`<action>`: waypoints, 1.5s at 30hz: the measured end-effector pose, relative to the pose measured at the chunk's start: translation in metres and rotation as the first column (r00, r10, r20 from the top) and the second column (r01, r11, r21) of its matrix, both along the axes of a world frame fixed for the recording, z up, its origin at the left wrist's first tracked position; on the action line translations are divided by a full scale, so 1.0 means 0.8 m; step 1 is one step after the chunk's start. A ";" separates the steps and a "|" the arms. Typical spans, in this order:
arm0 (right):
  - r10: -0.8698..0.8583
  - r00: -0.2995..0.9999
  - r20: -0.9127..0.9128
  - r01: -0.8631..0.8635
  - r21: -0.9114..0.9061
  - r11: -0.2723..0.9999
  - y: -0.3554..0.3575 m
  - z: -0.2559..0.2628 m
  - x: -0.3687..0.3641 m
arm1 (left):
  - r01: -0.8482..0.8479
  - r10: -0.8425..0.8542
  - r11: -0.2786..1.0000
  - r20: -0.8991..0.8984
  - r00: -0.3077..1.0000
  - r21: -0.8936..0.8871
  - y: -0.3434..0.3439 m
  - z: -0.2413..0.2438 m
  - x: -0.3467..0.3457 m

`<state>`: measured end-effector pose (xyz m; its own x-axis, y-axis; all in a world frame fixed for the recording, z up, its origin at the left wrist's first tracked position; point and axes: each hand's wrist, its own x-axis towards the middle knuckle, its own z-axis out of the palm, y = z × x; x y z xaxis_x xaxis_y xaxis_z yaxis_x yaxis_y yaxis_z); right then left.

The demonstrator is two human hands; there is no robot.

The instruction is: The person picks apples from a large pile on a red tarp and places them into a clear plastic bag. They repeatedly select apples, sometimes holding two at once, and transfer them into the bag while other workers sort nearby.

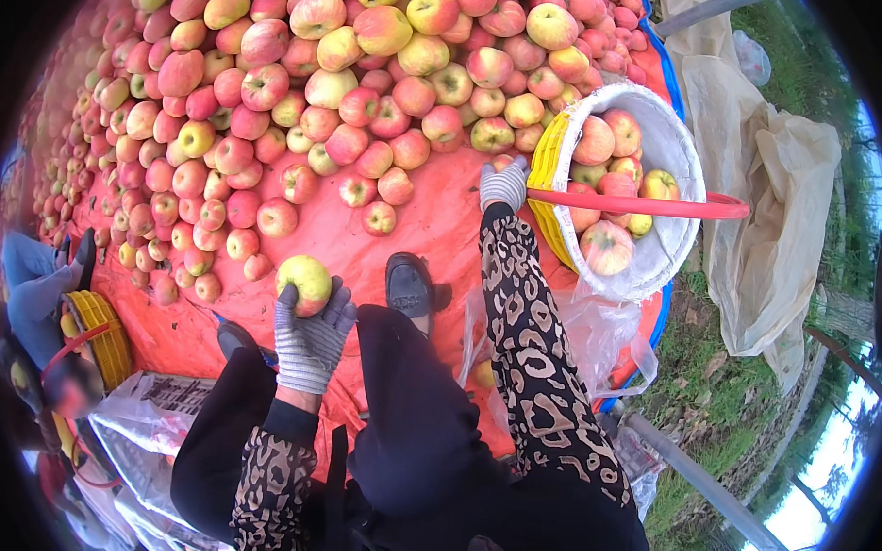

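Note:
My left hand (pixel 313 337), in a grey striped knit glove, is turned palm up around a yellow-green apple (pixel 304 284) with a red blush. Beside the yellow basket, my right hand (pixel 504 186), gloved alike, has its thumb and fingers around a reddish apple (pixel 502 162), mostly hidden by the hand. The yellow plastic basket (pixel 550 184) is tilted, its white-lined mouth facing me and its red handle (pixel 633 203) crossing the opening. Several apples (pixel 606 248) lie inside. Ahead spreads a large heap of red and yellow apples (pixel 265 87) on a red-orange tarp (pixel 304 234).
Clear plastic bags (pixel 592 332) lie below the basket. At right are a beige sheet (pixel 761 192), a metal pole (pixel 703 481) and grass. Another person's legs (pixel 36 276) and a second yellow basket (pixel 104 329) are at left, near a plastic-lined crate (pixel 167 393).

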<state>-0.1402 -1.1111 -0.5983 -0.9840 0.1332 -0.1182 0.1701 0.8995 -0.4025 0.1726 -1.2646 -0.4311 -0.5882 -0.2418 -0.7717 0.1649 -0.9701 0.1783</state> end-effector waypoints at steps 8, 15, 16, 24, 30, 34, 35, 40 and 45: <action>0.520 0.548 0.656 0.821 -0.542 -0.182 0.022 0.076 0.101 | -0.010 0.009 1.000 -0.048 0.999 -0.028 -0.010 -0.001 0.004; 0.786 0.225 0.576 0.901 -0.429 0.057 -0.016 0.159 0.181 | -0.011 -0.007 0.983 -0.100 0.995 -0.181 0.006 0.040 -0.016; 0.834 0.219 0.507 0.853 -0.514 0.089 -0.024 0.180 0.189 | -0.042 0.021 0.980 -0.108 0.994 -0.195 0.004 0.047 -0.017; 0.971 0.239 0.021 -0.220 -0.973 0.076 -0.072 0.344 0.242 | -0.348 0.341 0.937 -0.218 0.915 0.005 -0.029 0.118 0.036; 0.914 0.399 0.069 -0.153 -0.978 0.141 -0.098 0.316 0.224 | -0.500 0.330 0.785 -0.436 0.837 -0.366 -0.107 0.242 0.188; 0.871 0.420 0.256 -0.090 -0.943 0.321 -0.074 0.231 0.214 | -0.487 0.474 0.565 -0.221 0.852 -0.666 -0.154 0.239 0.386; 0.851 0.438 0.289 -0.082 -0.930 0.358 -0.066 0.213 0.212 | -0.455 0.570 0.536 -0.092 0.816 -0.711 -0.159 0.220 0.433; 0.748 0.533 0.396 -0.070 -0.860 0.505 -0.035 0.146 0.181 | -0.257 0.698 0.678 0.493 0.520 -0.688 -0.137 0.041 0.595; 0.785 0.491 0.379 -0.211 -0.822 0.529 -0.048 0.114 0.184 | 0.368 0.367 0.835 0.912 0.184 -0.410 -0.089 -0.109 0.765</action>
<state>0.0068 -1.1492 -0.5073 -0.4109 -0.7397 -0.5329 0.2335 0.4796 -0.8458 0.7844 -1.3359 -0.5184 0.5061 -0.7348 -0.4516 -0.4890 -0.6758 0.5515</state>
